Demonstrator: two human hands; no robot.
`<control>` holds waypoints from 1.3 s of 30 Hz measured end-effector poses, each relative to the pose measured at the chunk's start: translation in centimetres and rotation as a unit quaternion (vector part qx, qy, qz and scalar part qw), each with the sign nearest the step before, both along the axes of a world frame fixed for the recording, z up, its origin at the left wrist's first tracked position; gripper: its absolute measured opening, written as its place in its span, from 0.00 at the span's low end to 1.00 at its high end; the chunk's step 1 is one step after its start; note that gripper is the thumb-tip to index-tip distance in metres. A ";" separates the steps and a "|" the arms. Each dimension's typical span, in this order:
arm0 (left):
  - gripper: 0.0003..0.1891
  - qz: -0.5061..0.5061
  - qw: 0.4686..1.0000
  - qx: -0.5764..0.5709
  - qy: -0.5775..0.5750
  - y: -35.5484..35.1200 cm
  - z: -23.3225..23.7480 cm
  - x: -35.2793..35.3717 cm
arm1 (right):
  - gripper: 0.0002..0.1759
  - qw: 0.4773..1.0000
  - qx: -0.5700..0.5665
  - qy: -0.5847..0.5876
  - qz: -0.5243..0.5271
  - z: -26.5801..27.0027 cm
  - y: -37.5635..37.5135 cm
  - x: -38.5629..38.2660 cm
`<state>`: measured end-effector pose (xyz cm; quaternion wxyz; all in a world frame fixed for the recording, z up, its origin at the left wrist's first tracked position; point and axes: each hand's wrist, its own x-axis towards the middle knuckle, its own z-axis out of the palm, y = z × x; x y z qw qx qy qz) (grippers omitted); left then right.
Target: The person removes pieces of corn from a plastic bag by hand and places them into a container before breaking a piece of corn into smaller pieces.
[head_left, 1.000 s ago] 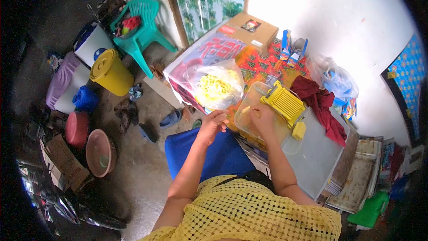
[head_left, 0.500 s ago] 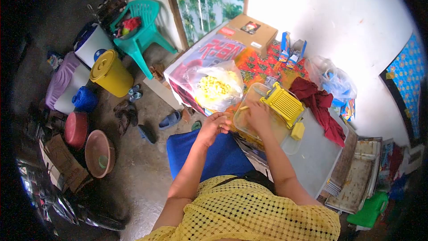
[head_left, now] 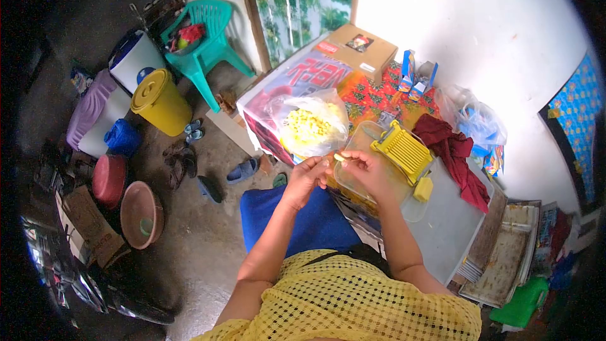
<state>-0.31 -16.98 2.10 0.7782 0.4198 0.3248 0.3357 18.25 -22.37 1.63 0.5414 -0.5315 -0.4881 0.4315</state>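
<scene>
My right hand pinches a small pale-yellow piece between thumb and fingers, over the near left corner of a clear plastic container. Just left of it, my left hand is closed, its fingertips pressed together; whatever they hold is too small to make out. A yellow slotted plastic tool rests across the container's right side, with a yellow block near its lower end. Beyond my hands, an open clear plastic bag contains many yellow pieces.
A dark red cloth lies right of the slotted tool. Farther back are a cardboard box, blue boxes and plastic bags. A blue seat is below my hands. Basins and slippers occupy the floor at left.
My right hand has come up and left from inside the container to beside my left hand, bringing the small pale-yellow piece. The left hand stays nearly in place.
</scene>
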 end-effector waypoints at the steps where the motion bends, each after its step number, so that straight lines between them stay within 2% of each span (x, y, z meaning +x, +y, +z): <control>1: 0.15 0.003 1.000 0.011 -0.012 -0.2 0.4 0.2 | 0.11 1.000 -0.002 0.007 0.016 0.9 -0.4 -0.3; 5: 0.13 -0.001 0.998 0.042 -0.036 -0.7 1.5 0.2 | 0.12 0.995 0.040 0.083 0.041 2.8 -1.6 -1.5; 11: 0.11 -0.031 0.998 0.006 -0.051 -1.9 3.6 -0.3 | 0.11 0.994 0.112 -0.011 0.012 4.6 -3.3 -2.4; 14: 0.11 -0.040 0.997 0.027 -0.054 -2.1 3.4 -0.3 | 0.11 0.991 0.122 0.047 0.017 5.3 -3.9 -2.7; 20: 0.08 -0.059 0.995 0.045 -0.061 -2.4 3.9 -0.5 | 0.13 0.987 0.102 0.115 0.036 4.1 -3.9 -2.3; 26: 0.08 -0.060 0.995 0.063 -0.058 -2.4 4.7 -1.2 | 0.18 0.980 0.097 0.171 0.014 5.1 -3.8 -3.4; 29: 0.08 -0.067 0.994 0.070 -0.045 -2.3 4.4 -1.4 | 0.21 0.982 0.115 0.151 -0.023 4.4 -3.4 -3.5; 35: 0.08 -0.093 0.991 0.091 -0.010 -2.5 4.4 -1.7 | 0.23 0.980 0.087 0.179 0.005 5.0 -3.5 -3.5; 39: 0.08 -0.096 0.990 0.107 0.002 -2.3 4.3 -1.6 | 0.29 0.987 0.053 0.149 0.033 5.3 -3.5 -3.2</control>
